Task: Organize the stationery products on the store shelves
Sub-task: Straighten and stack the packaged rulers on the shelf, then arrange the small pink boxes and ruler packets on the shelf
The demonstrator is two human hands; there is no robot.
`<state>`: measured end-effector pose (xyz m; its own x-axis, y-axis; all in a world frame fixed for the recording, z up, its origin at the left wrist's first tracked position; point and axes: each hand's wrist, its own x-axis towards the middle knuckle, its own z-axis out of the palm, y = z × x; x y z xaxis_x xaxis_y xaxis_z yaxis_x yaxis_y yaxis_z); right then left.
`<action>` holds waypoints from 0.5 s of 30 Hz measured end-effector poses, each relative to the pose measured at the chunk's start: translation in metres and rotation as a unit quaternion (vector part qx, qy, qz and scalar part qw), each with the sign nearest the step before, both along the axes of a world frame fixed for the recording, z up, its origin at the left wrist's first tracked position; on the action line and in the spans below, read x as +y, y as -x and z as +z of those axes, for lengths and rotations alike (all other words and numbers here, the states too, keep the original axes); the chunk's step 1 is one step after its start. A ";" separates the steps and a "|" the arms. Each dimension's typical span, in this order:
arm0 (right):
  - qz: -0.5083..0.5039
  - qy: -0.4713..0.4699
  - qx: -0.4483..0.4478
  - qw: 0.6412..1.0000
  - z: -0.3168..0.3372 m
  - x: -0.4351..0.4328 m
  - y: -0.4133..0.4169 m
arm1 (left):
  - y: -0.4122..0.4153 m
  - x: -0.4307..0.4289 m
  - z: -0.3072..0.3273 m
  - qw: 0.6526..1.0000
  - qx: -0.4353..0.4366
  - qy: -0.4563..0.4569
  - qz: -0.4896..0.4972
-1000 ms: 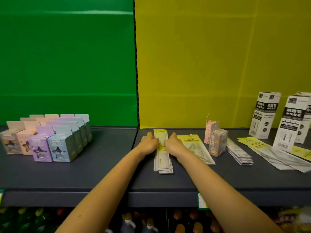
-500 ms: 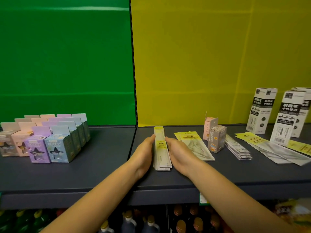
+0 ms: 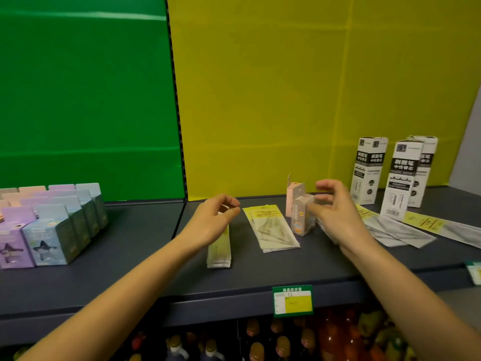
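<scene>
Shelf [image 3: 130, 256] edge nears packet stack [image 3: 220, 247]; right hand [image 3: 335, 214] maybe grips box [image 3: 302, 217].

Green back panel [image 3: 83, 100] L, yellow panel [image 3: 286, 100] R; price tag [image 3: 292, 303] just above bottles [image 3: 257, 345], btm.

Both bare arms reach up and forward from the bottom edge, the left forearm [image 3: 125, 285] slanting rightward and the right forearm [image 3: 400, 287] slanting leftward. The left hand [image 3: 213, 222] is turned back-up with the wrist nearly straight. Its fingers [image 3: 229, 201] are loosely curled, thumb and forefinger tips close together; whether they pinch anything cannot be told. The right hand [image 3: 338, 212] sits higher in view, its fingers spread and half-curled toward the left, blurred, with the thumb below them. The hands are well apart.
</scene>
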<state>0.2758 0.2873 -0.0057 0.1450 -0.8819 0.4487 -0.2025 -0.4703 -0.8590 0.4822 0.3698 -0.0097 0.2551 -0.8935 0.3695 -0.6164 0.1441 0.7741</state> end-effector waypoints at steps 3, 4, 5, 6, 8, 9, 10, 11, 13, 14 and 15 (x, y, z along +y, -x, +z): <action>0.009 -0.042 0.094 0.995 0.004 -0.031 0.024 | 0.016 -0.014 0.008 0.999 -0.037 -0.014 -0.025; 0.035 -0.063 0.126 0.989 0.005 -0.038 0.028 | 0.021 -0.020 0.009 0.998 -0.044 -0.024 -0.032; 0.061 -0.081 0.151 0.983 0.006 -0.045 0.030 | 0.026 -0.026 0.009 0.997 -0.051 -0.038 -0.037; 0.082 -0.095 0.172 0.977 0.006 -0.050 0.031 | 0.030 -0.032 0.008 0.996 -0.057 -0.050 -0.042; 0.110 -0.112 0.203 0.967 0.006 -0.057 0.030 | 0.037 -0.044 0.004 0.995 -0.067 -0.071 -0.038; 0.123 -0.121 0.208 0.963 0.006 -0.060 0.029 | 0.039 -0.050 0.002 0.994 -0.073 -0.078 -0.029; 0.139 -0.131 0.206 0.960 0.006 -0.063 0.028 | 0.041 -0.056 0.000 0.993 -0.080 -0.083 -0.020; 0.156 -0.140 0.206 0.956 0.006 -0.065 0.027 | 0.043 -0.062 -0.002 0.992 -0.086 -0.088 -0.009; 0.183 -0.145 0.221 0.947 0.005 -0.069 0.025 | 0.047 -0.072 -0.002 0.991 -0.096 -0.096 0.008; 0.190 -0.140 0.233 0.943 0.004 -0.072 0.023 | 0.048 -0.077 -0.002 0.990 -0.099 -0.097 0.014; 0.194 -0.133 0.243 0.941 0.003 -0.074 0.022 | 0.049 -0.081 -0.002 0.990 -0.100 -0.100 0.019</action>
